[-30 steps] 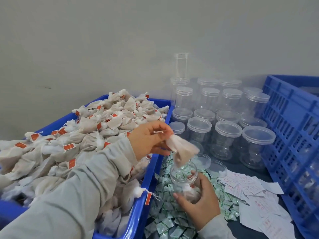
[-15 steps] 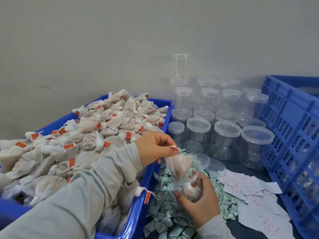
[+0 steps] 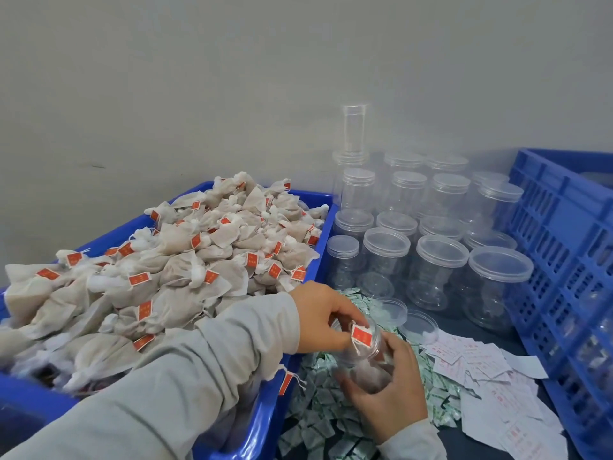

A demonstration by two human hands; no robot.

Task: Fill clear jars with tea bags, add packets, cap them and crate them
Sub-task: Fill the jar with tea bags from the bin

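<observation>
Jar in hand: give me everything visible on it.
The open jar is clear, thin-looking plastic, round, with no lid on. It is tilted, mouth toward the left hand, and held up over the green-and-white packets. The right hand grips its lower body from below. Left-hand fingers are at its mouth, pushing in a tea bag that shows pale through the wall; the bag's red tag hangs at the rim.

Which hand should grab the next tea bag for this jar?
Left. The left hand sits at the jar mouth, right beside the blue bin heaped with tea bags, pinching only a bag's red tag. The right hand grips the jar and should probably keep steadying it.
</observation>
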